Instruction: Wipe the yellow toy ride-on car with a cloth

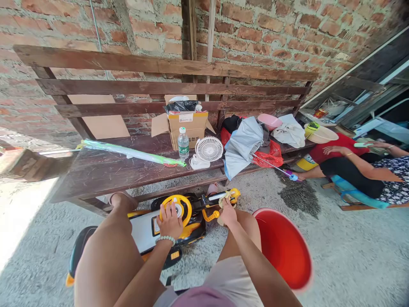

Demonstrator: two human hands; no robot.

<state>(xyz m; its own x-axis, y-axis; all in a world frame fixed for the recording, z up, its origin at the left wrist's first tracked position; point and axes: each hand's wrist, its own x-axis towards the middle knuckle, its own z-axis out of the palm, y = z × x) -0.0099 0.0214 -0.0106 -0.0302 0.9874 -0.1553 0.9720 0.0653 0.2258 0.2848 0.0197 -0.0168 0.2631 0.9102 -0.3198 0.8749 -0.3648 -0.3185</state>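
Between my legs stands a yellow, black and white ride-on toy car [140, 232] with a digger-like arm [214, 198] at its front. My left hand [171, 221] lies over its yellow steering wheel [188, 209], fingers bent across the rim and hub. A pale bead bracelet circles that wrist. My right hand [228, 214] is closed on a pale yellow cloth [225, 198], pressed against the digger arm near its yellow end. Just below is a yellow crank-like handle [211, 215]. Part of the cloth is hidden under my fingers.
A red bucket [283, 247] stands by my right leg. On the wooden bench [96, 170] ahead are a wrapped long item [134, 152], a water bottle [183, 144], a white fan [209, 149], a cardboard box [187, 123] and a silver umbrella [244, 143]. Another person [361, 166] sits at right.
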